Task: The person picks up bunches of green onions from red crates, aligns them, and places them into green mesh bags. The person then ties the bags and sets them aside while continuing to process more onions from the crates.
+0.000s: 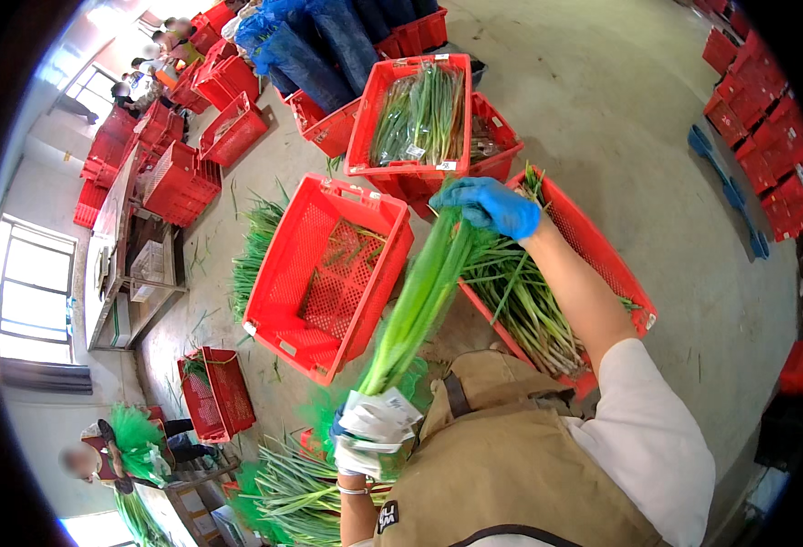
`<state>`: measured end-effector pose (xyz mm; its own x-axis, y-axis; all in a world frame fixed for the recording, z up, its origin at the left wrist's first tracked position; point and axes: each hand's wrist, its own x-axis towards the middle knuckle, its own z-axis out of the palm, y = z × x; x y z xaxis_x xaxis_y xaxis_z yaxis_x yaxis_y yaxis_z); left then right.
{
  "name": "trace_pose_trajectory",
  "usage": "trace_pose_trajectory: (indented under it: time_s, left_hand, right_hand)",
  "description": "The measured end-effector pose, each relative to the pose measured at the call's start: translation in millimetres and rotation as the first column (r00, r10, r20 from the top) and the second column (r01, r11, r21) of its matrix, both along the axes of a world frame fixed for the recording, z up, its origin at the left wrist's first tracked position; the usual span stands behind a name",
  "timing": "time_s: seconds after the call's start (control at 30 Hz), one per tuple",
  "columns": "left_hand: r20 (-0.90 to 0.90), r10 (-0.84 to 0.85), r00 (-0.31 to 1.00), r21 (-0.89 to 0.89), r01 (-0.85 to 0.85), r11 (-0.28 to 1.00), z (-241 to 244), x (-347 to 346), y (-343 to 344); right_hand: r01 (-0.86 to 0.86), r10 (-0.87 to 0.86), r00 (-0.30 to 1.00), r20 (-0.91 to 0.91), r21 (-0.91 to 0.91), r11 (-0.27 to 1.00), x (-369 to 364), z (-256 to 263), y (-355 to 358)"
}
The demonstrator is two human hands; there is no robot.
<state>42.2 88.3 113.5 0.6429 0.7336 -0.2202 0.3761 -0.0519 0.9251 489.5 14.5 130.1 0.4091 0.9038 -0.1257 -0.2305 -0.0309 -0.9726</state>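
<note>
My right hand (493, 205), in a blue glove, pinches the top of a green mesh net sleeve (466, 232) near the leaf ends of a bunch of spring onions (411, 311). The net covers the upper leaves, and the bunch slants down towards my body. At its lower end, my left hand (338, 434), also gloved, grips the bunch; a stack of white paper labels (377, 424) with writing hides most of this hand. More green net (411, 376) hangs beside it. An open red crate (329, 273) with leaf scraps inside lies just left of the bunch.
Right of the bunch, a red crate (579, 239) holds loose spring onions (534, 308). Ahead, a stacked crate (409, 63) contains bagged spring onions (422, 116). More spring onions (299, 485) lie at lower left. A person (124, 448) with green netting is at far left.
</note>
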Motion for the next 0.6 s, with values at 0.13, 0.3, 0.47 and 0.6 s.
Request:
trace_pose_trajectory:
  time_s: [0.13, 0.3, 0.47, 0.6]
  left_hand:
    - [-0.200, -0.205, 0.958, 0.188, 0.243, 0.952, 1.3, 23.2, 0.8]
    - [0.168, 0.116, 0.979, -0.296, -0.062, 0.953, -11.3, 46.4, -16.9]
    - [0.047, 0.060, 0.997, 0.268, -0.070, 0.961, -59.2, 11.1, 5.3]
    - [0.257, 0.176, 0.950, -0.102, -0.154, 0.983, -79.1, -5.6, 41.0]
  right_hand:
    - [-0.134, 0.217, 0.919, 0.330, -0.256, 0.957, 1.6, -33.4, 41.4]
    - [-0.559, 0.498, 0.687, 0.529, -0.054, 0.827, -119.6, -7.1, 72.1]
    - [-0.296, 0.274, 0.746, 0.606, -0.066, 0.953, -164.9, 36.1, 30.0]
    - [-0.051, 0.080, 0.871, 0.484, -0.073, 0.996, -146.4, 12.6, -5.1]
